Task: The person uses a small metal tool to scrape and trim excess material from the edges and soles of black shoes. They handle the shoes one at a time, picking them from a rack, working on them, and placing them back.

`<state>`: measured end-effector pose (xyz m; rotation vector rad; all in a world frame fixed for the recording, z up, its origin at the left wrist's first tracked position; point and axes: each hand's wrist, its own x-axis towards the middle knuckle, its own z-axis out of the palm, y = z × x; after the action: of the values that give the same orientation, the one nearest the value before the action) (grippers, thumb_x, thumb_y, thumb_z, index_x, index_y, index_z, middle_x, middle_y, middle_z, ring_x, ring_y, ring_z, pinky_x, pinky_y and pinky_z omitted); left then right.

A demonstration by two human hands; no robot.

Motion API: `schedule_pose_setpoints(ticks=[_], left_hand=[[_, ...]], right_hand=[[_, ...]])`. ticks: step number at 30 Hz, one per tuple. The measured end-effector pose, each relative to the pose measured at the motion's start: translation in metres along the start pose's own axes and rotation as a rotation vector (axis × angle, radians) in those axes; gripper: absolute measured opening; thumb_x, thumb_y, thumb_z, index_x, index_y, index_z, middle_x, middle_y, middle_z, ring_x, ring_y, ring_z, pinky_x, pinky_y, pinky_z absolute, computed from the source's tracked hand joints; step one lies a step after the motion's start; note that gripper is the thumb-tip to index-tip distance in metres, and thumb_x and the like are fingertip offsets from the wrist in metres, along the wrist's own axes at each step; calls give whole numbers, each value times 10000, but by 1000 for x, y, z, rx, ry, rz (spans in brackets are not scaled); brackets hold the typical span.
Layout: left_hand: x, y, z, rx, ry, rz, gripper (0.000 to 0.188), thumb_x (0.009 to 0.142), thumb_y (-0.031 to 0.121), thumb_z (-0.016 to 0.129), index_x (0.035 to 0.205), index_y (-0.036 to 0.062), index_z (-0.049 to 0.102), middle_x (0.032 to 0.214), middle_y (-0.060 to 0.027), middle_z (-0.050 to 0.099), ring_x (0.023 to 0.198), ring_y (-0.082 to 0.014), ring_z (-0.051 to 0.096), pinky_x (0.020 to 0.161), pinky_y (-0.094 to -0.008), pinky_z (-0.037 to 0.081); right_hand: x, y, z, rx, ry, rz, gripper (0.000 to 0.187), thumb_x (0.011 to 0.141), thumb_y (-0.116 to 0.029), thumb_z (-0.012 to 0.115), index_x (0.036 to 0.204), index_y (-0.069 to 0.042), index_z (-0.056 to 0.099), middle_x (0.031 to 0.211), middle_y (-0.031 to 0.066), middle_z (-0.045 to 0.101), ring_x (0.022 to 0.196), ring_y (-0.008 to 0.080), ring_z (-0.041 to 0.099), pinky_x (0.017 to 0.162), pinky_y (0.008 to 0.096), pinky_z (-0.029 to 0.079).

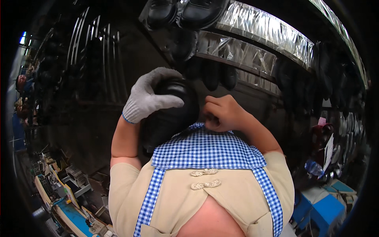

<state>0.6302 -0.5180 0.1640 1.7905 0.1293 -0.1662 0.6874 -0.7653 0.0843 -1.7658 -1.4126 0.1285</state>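
In a pale knitted glove, my left hand (147, 94) is wrapped over the rounded end of a black shoe (173, 116). Its thumb lies across the glossy surface while the other fingers curl round the far side. The shoe is held close to my blue-and-white checked apron (209, 152), and its lower part is lost in shadow. My bare right hand (225, 112) is closed just to the right of the shoe, fingers curled in. Whatever it may hold is hidden, and I cannot tell whether it touches the shoe.
Ahead, black shoes (203, 12) stand on a rack whose shelves (264, 25) are wrapped in shiny foil-like film. A bench with a blue surface (75, 215) and small gear is at lower left. At lower right are a blue box-shaped unit (325, 209) and a clear bottle (314, 168).
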Motion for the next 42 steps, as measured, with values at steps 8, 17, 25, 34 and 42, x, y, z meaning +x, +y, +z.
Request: schedule_pose_setpoints(ticks=[8,17,25,34,42], left_hand=[[-14,6,5,46,-19,38,592,577,78,909,1119,22,678,1079,-69,691,1026,-175,649,953,-317,515],[11,-24,-58,-855,540,203,351,930,317,686,1117,21,674,1152,-123,682,939,-204,697,815,-356,596],[19,-121,44,-1062,229,-208,510,983,389,602,1385,83,536,1378,-110,578,1256,-277,556,1083,-446,450],[-17,-103,90,-1324,-460,-449,698,903,428,675,1413,1,463,1372,-189,566,1228,-383,564,1076,-501,444],[31,-107,104,-1014,-307,-281,753,849,373,721,1448,17,435,1384,-187,554,1227,-368,573,1061,-564,446]], right_hand=[[-16,5,-16,298,286,522,162,858,-114,722,983,-33,657,844,56,651,800,139,635,698,289,493],[-33,20,4,476,51,561,1017,717,-205,880,1555,-175,304,1140,75,676,728,136,586,703,296,500],[-31,21,-18,731,686,445,1109,678,-46,895,1543,-47,202,1412,129,480,1308,222,471,1111,353,379],[-52,20,-38,803,644,388,931,765,-13,818,1524,-66,280,1224,67,601,1122,135,575,971,303,473],[-85,39,-34,791,948,462,687,894,-151,744,1477,-61,393,907,-10,567,834,59,553,734,233,468]])
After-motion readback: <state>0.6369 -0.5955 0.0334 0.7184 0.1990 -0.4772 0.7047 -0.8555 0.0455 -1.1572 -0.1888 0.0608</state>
